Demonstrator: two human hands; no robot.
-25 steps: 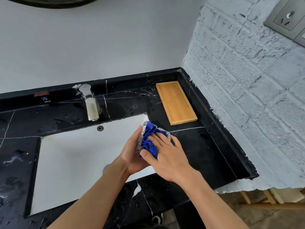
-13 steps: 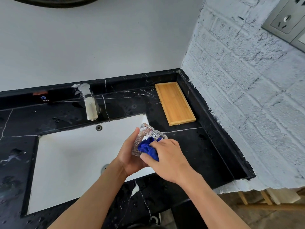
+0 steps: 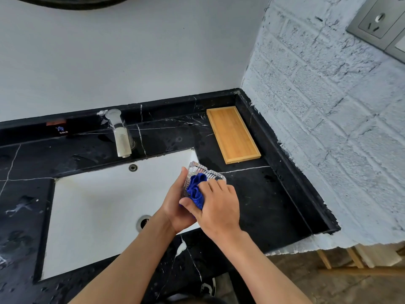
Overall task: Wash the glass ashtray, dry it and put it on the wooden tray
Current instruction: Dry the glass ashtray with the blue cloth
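A clear ribbed glass ashtray (image 3: pixel 197 170) is held tilted on its edge over the sink's right rim. My left hand (image 3: pixel 176 207) grips it from the left and below. My right hand (image 3: pixel 217 205) presses a bunched blue cloth (image 3: pixel 196 188) into the ashtray's hollow. The lower part of the ashtray is hidden behind both hands. The wooden tray (image 3: pixel 233 134) lies bare on the black counter at the back right, a little beyond the hands.
A white sink (image 3: pixel 98 207) with a drain is set in the black marble counter (image 3: pixel 263 198). A metal faucet (image 3: pixel 120 133) stands behind it. A white brick wall (image 3: pixel 328 128) with a socket borders the right side.
The blue cloth moved from covering the ashtray's top down into its hollow, baring the upper glass rim. My right hand shifted slightly with it. My left hand stayed in place.
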